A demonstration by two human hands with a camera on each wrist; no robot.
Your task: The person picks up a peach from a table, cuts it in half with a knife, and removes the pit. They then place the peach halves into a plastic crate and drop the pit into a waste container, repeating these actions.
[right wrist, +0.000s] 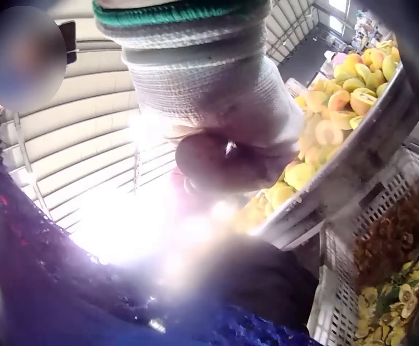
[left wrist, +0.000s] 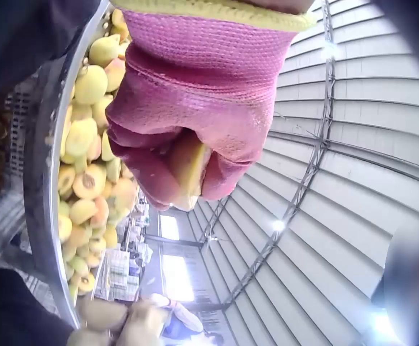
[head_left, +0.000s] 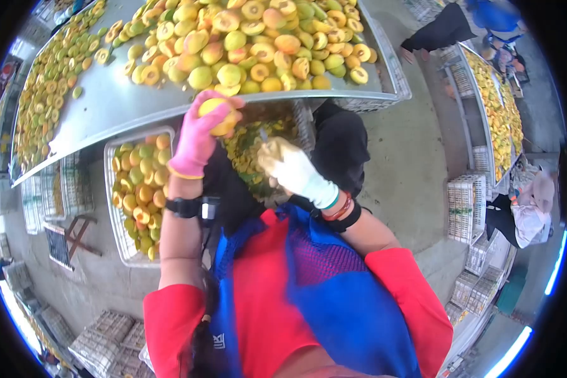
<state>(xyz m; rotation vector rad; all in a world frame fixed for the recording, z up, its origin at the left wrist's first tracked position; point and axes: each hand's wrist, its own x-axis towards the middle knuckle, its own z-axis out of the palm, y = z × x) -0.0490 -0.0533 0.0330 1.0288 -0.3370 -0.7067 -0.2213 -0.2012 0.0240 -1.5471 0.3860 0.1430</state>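
My left hand [head_left: 198,135], in a pink glove with a yellow cuff, grips a yellow peach [head_left: 219,117] at the front edge of the metal table [head_left: 101,129]. In the left wrist view, part of the peach [left wrist: 189,169] shows between curled fingers. My right hand [head_left: 293,167], in a white glove with stained fingertips, is lower and to the right. Its fingers curl round a small tool whose grey metal tip [head_left: 263,134] sticks out; the rest is hidden by the glove. Many peaches [head_left: 233,41], whole and halved, are heaped on the table ahead.
A white crate of peaches [head_left: 111,208] stands left of my legs. Below my hands, another crate [right wrist: 339,288] holds yellow scraps and brown pits. A folding stool [head_left: 75,242] and stacked crates [head_left: 465,208] are around. Another person [head_left: 532,208] sits at the right-hand table.
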